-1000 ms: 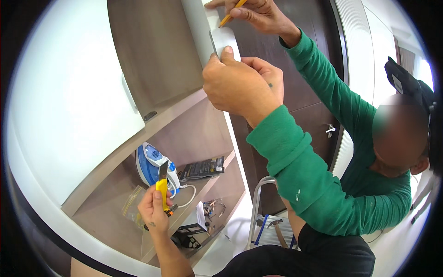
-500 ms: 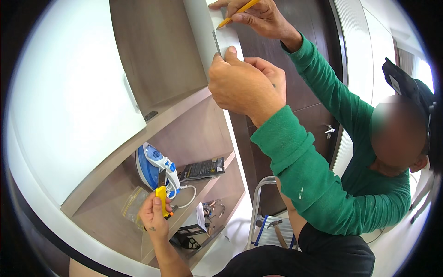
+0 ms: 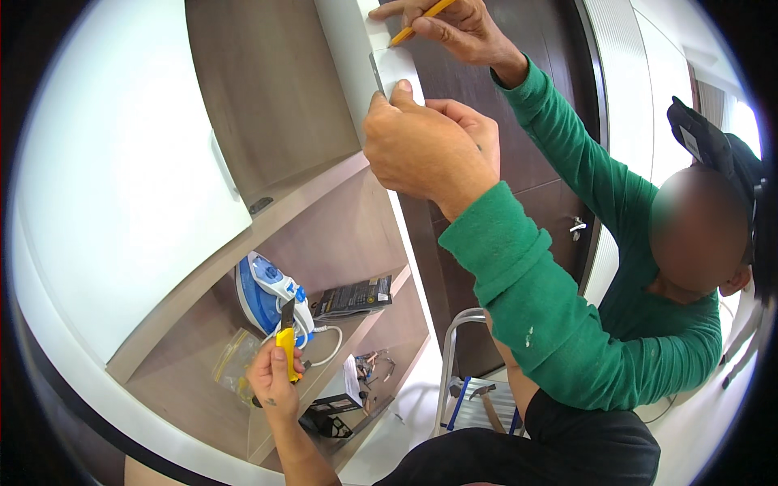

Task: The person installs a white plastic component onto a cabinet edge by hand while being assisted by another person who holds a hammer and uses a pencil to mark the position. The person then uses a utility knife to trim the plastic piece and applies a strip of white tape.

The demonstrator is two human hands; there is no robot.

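Note:
My left hand (image 3: 274, 377), lower left, is closed around a yellow utility knife (image 3: 285, 352) whose dark blade points up in front of the shelf. My right hand (image 3: 472, 128) is partly hidden behind another person's hand (image 3: 433, 150), up by a white strip (image 3: 395, 69) on the cabinet's front edge. Its fingers curl, but their tips and anything in them are hidden. That person, in green sleeves, presses near the strip with this hand. With the other hand (image 3: 466, 32) they hold a yellow pencil (image 3: 421, 22), its tip near the strip.
On the shelf stands a blue and white iron (image 3: 271, 296) with a cord, beside a clear zip bag (image 3: 232, 364) and a black package (image 3: 354, 298). Small hardware lies lower down. A hammer (image 3: 489, 405) rests on a stepladder (image 3: 454, 368). Behind is a dark door (image 3: 527, 146).
The other person's pencil tip has moved slightly to the right and up, off the strip's edge. My left hand has turned the knife a little; my right hand is nearly unmoved.

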